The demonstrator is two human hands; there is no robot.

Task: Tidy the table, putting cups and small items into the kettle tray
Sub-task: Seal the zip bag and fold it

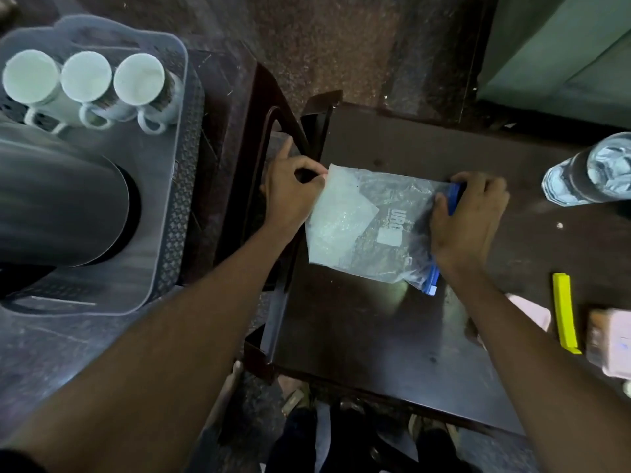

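A clear zip bag [368, 230] with a blue seal strip lies flat on the dark table [375, 336], with white contents inside. My left hand [290, 189] pinches the bag's far left corner. My right hand [467, 216] grips the blue seal edge on the right. At the left stands the grey kettle tray [164, 216], holding a dark kettle [58, 206]. Three white cups [85, 80] sit upside down in a row at the tray's far end.
A clear water bottle [594, 172] lies at the table's right edge. A yellow strip [565, 312] and a small boxy item [611, 343] lie at the near right. A dark chair [252, 107] stands between tray and table. My feet show below the table.
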